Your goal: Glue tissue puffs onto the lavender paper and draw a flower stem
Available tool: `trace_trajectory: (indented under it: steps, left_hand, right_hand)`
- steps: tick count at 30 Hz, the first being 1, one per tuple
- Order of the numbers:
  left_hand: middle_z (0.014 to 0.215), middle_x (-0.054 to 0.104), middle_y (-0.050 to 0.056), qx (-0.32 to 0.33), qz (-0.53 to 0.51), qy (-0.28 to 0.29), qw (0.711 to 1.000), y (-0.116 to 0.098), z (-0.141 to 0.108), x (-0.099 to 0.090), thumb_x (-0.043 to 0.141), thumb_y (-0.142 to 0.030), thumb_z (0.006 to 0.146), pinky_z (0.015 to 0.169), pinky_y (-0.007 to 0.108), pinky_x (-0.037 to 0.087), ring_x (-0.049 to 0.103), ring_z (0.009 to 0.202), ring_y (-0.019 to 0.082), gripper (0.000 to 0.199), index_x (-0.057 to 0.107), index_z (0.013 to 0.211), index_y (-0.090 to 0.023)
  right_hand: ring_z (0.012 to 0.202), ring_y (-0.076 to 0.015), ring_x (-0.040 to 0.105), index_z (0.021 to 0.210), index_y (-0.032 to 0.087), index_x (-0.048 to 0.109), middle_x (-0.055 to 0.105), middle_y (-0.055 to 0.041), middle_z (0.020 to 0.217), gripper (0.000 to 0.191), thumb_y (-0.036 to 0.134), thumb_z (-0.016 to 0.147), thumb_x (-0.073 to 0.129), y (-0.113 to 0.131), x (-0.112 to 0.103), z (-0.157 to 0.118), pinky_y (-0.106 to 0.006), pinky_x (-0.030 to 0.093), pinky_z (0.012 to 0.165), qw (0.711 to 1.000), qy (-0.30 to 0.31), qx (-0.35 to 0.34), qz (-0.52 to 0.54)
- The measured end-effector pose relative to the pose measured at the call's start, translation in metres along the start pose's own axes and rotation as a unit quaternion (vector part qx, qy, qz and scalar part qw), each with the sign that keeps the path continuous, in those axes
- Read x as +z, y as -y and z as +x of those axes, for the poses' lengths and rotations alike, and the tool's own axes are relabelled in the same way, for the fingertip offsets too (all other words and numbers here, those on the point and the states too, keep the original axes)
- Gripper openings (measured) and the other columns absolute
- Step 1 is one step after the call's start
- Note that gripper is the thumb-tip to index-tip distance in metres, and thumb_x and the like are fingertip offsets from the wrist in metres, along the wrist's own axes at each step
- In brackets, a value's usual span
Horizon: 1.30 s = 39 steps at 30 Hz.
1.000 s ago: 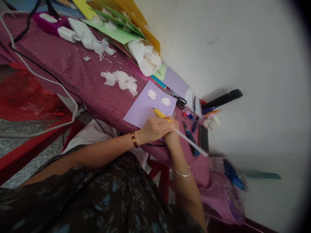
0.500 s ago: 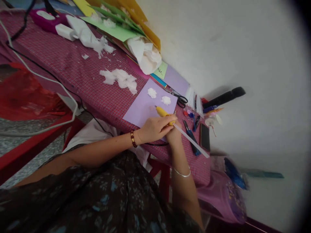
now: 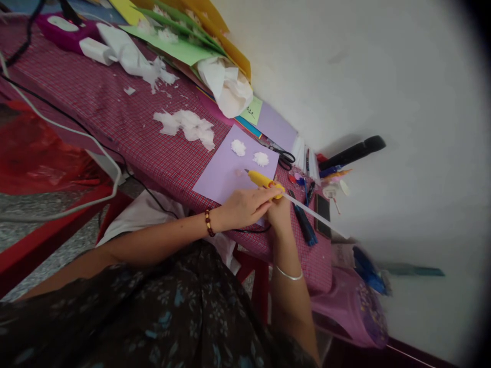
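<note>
A yellow hot glue gun is gripped by my right hand, whose fingers are partly hidden behind the left. My left hand reaches across, its fingers closed at the gun's rear where a long translucent glue stick sticks out. The nozzle points left, just over a sheet of purple paper, near a small smear. Two white crumpled-paper tufts sit on the sheet's far part, side by side. A black cable runs below my hands.
Torn white tissue lies left of the sheet on the checked tablecloth. Black-handled scissors, a utility knife and a phone are to the right. A purple power strip stands far left; the wall rises behind.
The glue gun has shifted slightly right and its glue stick has swung upward to the right. My left fingers have moved with the gun's rear. The view has drifted slightly.
</note>
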<state>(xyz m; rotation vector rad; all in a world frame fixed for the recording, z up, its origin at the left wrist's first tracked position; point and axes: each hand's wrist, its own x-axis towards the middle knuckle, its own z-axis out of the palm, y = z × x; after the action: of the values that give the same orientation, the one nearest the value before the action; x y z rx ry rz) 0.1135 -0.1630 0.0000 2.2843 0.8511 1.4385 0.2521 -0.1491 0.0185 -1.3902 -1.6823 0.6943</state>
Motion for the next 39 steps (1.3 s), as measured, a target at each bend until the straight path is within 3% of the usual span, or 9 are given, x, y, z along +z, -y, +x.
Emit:
trace_trajectory:
  steps: [5,9,14,17,24,27,32,36,39]
  left_hand:
    - [0.092,0.072,0.007,0.090,-0.003,-0.008,0.996,-0.014,-0.015,-0.005,0.039,-0.020,0.099,0.076,0.028,0.052,0.066,0.083,0.016,0.030,0.059,0.121,-0.012]
    - [0.069,0.063,0.002,0.184,-0.045,0.124,0.974,-0.034,-0.048,-0.003,0.039,-0.016,0.098,0.058,0.030,0.045,0.057,0.063,0.014,0.026,0.065,0.099,-0.015]
    - [0.072,0.062,-0.001,0.279,-0.092,0.222,0.930,-0.053,-0.090,0.006,0.050,-0.017,0.095,0.053,0.030,0.042,0.055,0.064,0.011,0.017,0.062,0.085,-0.022]
    - [0.077,0.064,-0.001,0.286,-0.105,0.275,0.912,-0.051,-0.100,0.008,0.053,-0.018,0.094,0.056,0.030,0.042,0.056,0.068,0.011,0.013,0.060,0.084,-0.022]
    - [0.078,0.067,0.001,0.189,-0.115,0.283,0.933,-0.033,-0.093,0.008,0.051,-0.014,0.092,0.059,0.030,0.041,0.057,0.066,0.013,0.013,0.061,0.086,-0.017]
    - [0.082,0.070,0.000,0.132,-0.154,0.259,0.945,-0.034,-0.086,0.001,0.050,-0.013,0.092,0.061,0.026,0.043,0.061,0.069,0.012,0.014,0.063,0.091,-0.018]
    - [0.092,0.070,0.004,-0.062,-0.248,0.133,0.957,-0.038,-0.060,-0.029,0.050,-0.019,0.094,0.073,0.023,0.049,0.064,0.080,0.013,0.019,0.063,0.108,-0.015]
    - [0.072,0.054,-0.003,-0.236,-0.293,0.012,0.926,-0.030,-0.035,-0.049,0.053,-0.023,0.090,0.054,0.020,0.040,0.048,0.059,0.009,0.032,0.053,0.122,-0.016]
    - [0.068,0.044,-0.007,-0.293,-0.306,-0.013,0.906,-0.017,-0.019,-0.055,0.057,-0.028,0.086,0.052,0.020,0.036,0.042,0.056,0.009,0.039,0.047,0.122,-0.015]
  right_hand:
    - [0.057,-0.0154,0.057,0.087,0.020,0.057,0.068,-0.0035,0.073,0.033,0.052,0.078,0.061,0.006,-0.004,0.002,-0.029,0.049,0.054,0.996,-0.012,0.085,0.014]
    - [0.048,-0.0121,0.051,0.091,0.019,0.059,0.071,-0.0051,0.076,0.038,0.054,0.078,0.062,0.005,-0.009,0.002,-0.024,0.039,0.041,0.989,-0.006,0.150,0.007]
    - [0.047,-0.0115,0.050,0.094,0.018,0.059,0.071,-0.0041,0.074,0.040,0.054,0.076,0.062,0.003,-0.009,0.003,-0.023,0.037,0.039,0.983,0.021,0.181,-0.010]
    - [0.047,-0.0112,0.049,0.095,0.018,0.059,0.070,-0.0031,0.073,0.038,0.052,0.076,0.062,0.005,-0.010,0.004,-0.023,0.038,0.041,0.982,0.040,0.184,-0.017]
    - [0.049,-0.0111,0.050,0.088,0.018,0.061,0.070,-0.0039,0.073,0.039,0.053,0.073,0.066,0.010,-0.022,0.000,-0.023,0.039,0.042,0.978,0.097,0.184,0.008]
    - [0.049,-0.0118,0.049,0.092,0.019,0.062,0.070,-0.0042,0.075,0.044,0.060,0.076,0.059,0.009,-0.024,-0.001,-0.026,0.042,0.044,0.980,0.064,0.170,0.081]
    - [0.060,-0.0158,0.058,0.100,0.024,0.062,0.070,-0.0062,0.094,0.045,0.062,0.079,0.055,0.016,-0.018,0.002,-0.036,0.055,0.064,0.961,0.006,0.138,0.240]
    - [0.080,-0.0208,0.068,0.106,0.025,0.063,0.071,-0.0069,0.109,0.041,0.056,0.080,0.062,0.035,-0.004,0.012,-0.041,0.057,0.077,0.923,0.076,0.186,0.329]
    - [0.099,-0.0236,0.067,0.110,0.025,0.065,0.070,-0.0070,0.115,0.038,0.050,0.081,0.066,0.049,0.014,0.023,-0.041,0.056,0.085,0.893,0.139,0.183,0.388]
